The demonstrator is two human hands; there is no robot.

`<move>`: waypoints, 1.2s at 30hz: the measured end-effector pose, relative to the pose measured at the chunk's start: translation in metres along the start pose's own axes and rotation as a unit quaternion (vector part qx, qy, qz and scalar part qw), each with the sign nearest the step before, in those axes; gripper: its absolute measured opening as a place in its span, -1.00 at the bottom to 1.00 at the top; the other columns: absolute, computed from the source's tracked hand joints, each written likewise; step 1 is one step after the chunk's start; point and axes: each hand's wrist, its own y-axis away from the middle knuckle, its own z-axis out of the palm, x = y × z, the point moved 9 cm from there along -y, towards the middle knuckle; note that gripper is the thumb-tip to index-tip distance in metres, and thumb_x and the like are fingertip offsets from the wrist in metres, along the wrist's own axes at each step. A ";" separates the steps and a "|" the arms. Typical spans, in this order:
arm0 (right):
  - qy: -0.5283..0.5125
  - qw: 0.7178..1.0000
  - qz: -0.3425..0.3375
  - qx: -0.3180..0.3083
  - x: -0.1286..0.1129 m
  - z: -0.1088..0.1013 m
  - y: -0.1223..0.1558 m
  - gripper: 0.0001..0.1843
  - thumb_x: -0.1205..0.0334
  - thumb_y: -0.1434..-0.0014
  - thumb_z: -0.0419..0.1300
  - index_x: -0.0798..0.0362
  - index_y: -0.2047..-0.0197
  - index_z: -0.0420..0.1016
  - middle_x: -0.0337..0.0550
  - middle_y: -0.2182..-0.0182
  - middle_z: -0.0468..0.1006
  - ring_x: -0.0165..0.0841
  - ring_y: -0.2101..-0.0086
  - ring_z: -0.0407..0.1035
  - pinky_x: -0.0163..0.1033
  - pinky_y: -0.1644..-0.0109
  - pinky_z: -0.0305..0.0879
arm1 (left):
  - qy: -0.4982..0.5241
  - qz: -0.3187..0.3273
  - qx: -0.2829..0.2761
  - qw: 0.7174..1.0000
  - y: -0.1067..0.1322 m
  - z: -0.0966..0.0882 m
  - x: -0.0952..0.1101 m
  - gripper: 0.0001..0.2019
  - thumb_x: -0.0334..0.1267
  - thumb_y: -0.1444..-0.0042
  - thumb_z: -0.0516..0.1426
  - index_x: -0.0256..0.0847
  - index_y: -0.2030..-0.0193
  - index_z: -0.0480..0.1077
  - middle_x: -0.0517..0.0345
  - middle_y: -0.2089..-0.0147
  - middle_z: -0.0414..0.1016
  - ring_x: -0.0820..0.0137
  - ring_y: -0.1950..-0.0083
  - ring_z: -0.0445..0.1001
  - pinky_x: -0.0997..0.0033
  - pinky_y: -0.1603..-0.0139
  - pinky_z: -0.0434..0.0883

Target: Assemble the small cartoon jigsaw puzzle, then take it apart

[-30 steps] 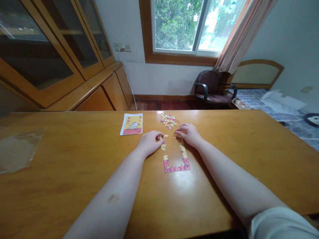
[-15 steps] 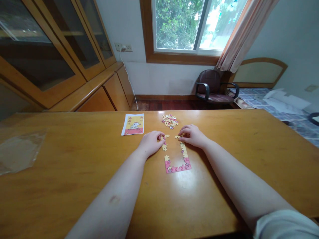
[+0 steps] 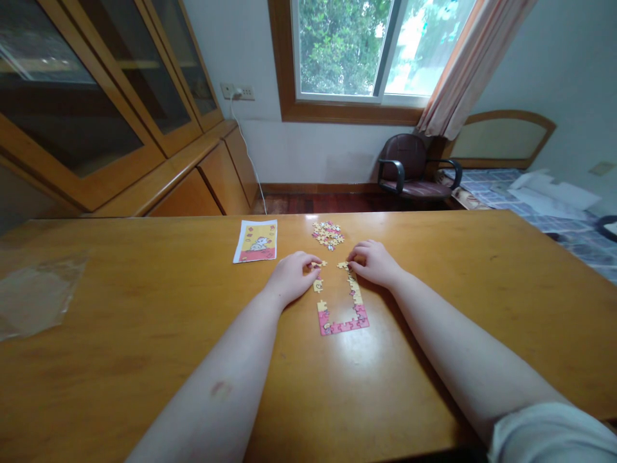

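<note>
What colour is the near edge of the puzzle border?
The puzzle border's near edge is mostly pink; it shows best in the head view.

A room in a home, shown by the bed [image 3: 544, 222], curtained window [image 3: 342, 51], glass-fronted cabinet [image 3: 139, 71] and armchair [image 3: 409, 167].

No text, label, brand or number can be read. The card [image 3: 255, 242] on the counter [image 3: 144, 302] bears a yellow and pink printed picture with small marks too fine to make out. Print on the joined puzzle pieces [image 3: 343, 326] and the loose pile [image 3: 328, 235] is likewise too small to read.
</note>
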 end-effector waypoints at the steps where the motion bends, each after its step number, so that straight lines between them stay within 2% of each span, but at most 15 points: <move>1: 0.001 1.000 0.004 0.005 0.001 -0.001 0.000 -0.90 0.29 -0.05 0.19 0.02 0.39 0.55 -0.15 0.32 0.55 -0.28 0.25 0.35 -0.18 0.07 0.17 | -0.008 0.020 0.001 1.000 0.001 -0.001 0.006 -0.74 -0.14 -0.13 0.07 -0.08 0.11 0.50 0.12 0.16 0.48 0.30 0.09 0.42 0.26 0.00 0.34; 3: 0.007 1.000 0.019 0.017 0.004 -0.003 -0.001 -0.86 0.30 -0.08 0.15 0.04 0.40 0.55 -0.14 0.33 0.56 -0.29 0.25 0.35 -0.20 0.08 0.17 | -0.037 0.045 0.003 0.998 0.003 -0.001 0.015 -0.74 -0.11 -0.12 0.09 -0.02 0.09 0.51 0.10 0.02 0.44 0.24 -0.05 0.36 0.13 -0.15 0.25; 6: 0.025 0.998 0.040 0.030 0.009 -0.006 -0.001 -0.79 0.28 -0.12 0.10 0.06 0.45 0.54 -0.12 0.34 0.56 -0.30 0.28 0.35 -0.21 0.10 0.17 | -0.073 0.059 -0.030 0.995 0.006 0.008 0.020 -0.69 -0.04 -0.09 0.13 0.10 0.02 0.48 0.15 -0.28 0.23 0.08 -0.32 0.08 -0.12 -0.33 -0.06; 8: 0.036 0.998 0.048 0.032 0.012 -0.006 -0.001 -0.75 0.27 -0.14 0.08 0.07 0.49 0.53 -0.12 0.36 0.55 -0.31 0.29 0.34 -0.22 0.10 0.18 | -0.086 0.057 -0.061 0.993 0.008 0.017 0.020 -0.63 0.01 -0.08 0.13 0.17 -0.05 0.44 0.21 -0.39 0.05 0.02 -0.41 -0.12 -0.22 -0.35 -0.27; 11: 0.043 0.997 0.051 0.033 0.013 -0.006 -0.001 -0.72 0.27 -0.15 0.07 0.06 0.52 0.52 -0.12 0.38 0.55 -0.32 0.31 0.34 -0.22 0.12 0.19 | -0.098 0.047 -0.091 0.990 0.009 0.026 0.019 -0.55 0.07 -0.07 0.11 0.20 -0.14 0.36 0.21 -0.43 -0.06 -0.01 -0.44 -0.23 -0.26 -0.33 -0.39; 26: 0.020 0.998 0.029 0.042 0.008 -0.004 -0.003 -0.72 0.30 -0.14 0.08 0.06 0.54 0.52 -0.12 0.42 0.54 -0.33 0.36 0.35 -0.23 0.16 0.22 | -0.111 0.039 -0.100 0.988 0.009 0.034 0.019 -0.44 0.09 -0.06 0.12 0.18 -0.23 0.26 0.14 -0.44 -0.07 -0.02 -0.44 -0.22 -0.27 -0.33 -0.39; 29: 0.004 0.998 0.022 0.050 0.005 -0.005 -0.003 -0.79 0.24 -0.13 0.14 0.05 0.47 0.54 -0.12 0.38 0.55 -0.31 0.31 0.36 -0.20 0.12 0.21 | -0.113 0.040 -0.101 0.988 0.009 0.035 0.018 -0.44 0.09 -0.06 0.12 0.19 -0.24 0.25 0.15 -0.45 -0.08 -0.02 -0.44 -0.22 -0.27 -0.33 -0.40; 33: -0.014 1.000 0.002 0.028 -0.001 0.000 -0.003 -0.83 0.11 -0.09 0.25 0.01 0.40 0.57 -0.14 0.35 0.55 -0.28 0.27 0.35 -0.16 0.09 0.20 | -0.115 0.041 -0.104 0.987 0.009 0.036 0.017 -0.42 0.10 -0.07 0.12 0.19 -0.26 0.23 0.12 -0.45 -0.08 0.00 -0.45 -0.24 -0.26 -0.33 -0.40; 36: -0.012 1.000 -0.002 0.018 -0.001 0.004 -0.003 -0.86 0.13 -0.09 0.26 0.00 0.40 0.58 -0.14 0.34 0.55 -0.28 0.27 0.35 -0.15 0.09 0.20 | -0.113 0.039 -0.106 0.987 0.009 0.036 0.018 -0.42 0.10 -0.07 0.12 0.18 -0.25 0.23 0.13 -0.44 -0.07 0.00 -0.45 -0.23 -0.26 -0.33 -0.41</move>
